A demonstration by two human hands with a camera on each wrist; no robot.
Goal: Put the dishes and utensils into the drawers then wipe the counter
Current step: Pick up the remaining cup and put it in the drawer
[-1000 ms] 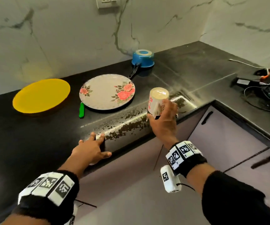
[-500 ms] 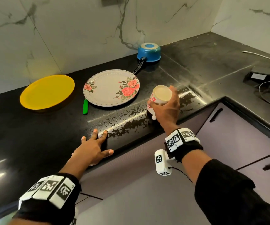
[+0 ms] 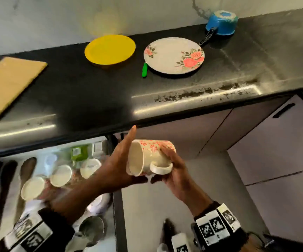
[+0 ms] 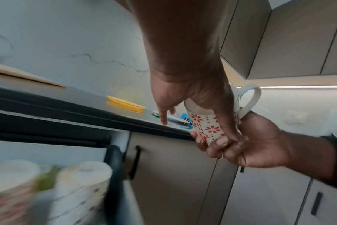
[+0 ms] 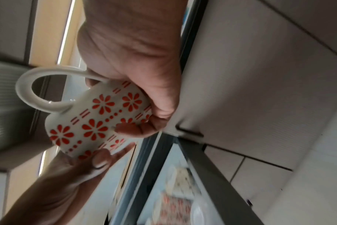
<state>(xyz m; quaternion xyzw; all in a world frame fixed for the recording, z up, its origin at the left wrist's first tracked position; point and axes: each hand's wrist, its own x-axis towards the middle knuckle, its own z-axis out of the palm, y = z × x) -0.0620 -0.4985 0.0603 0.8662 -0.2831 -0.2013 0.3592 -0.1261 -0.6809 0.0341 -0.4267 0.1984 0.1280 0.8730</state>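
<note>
A white mug with red flowers lies on its side in the air, just below the black counter edge and beside the open drawer. My right hand grips its base end, handle toward me. My left hand meets the mug's mouth, fingers straight. In the left wrist view the left thumb lies along the mug while the index finger stands apart from it. The right wrist view shows the mug in my right hand. A yellow plate, a floral plate, a green-handled utensil and a blue saucepan sit on the counter.
The drawer at lower left holds several white cups, dark spoons and a steel cup. A wooden board lies at the counter's left. Closed grey cabinet doors with black handles stand to the right.
The drawer now stands open. My right hand has brought the mug down off the counter and tipped it sideways. My left hand has left the counter edge and come to the mug.
</note>
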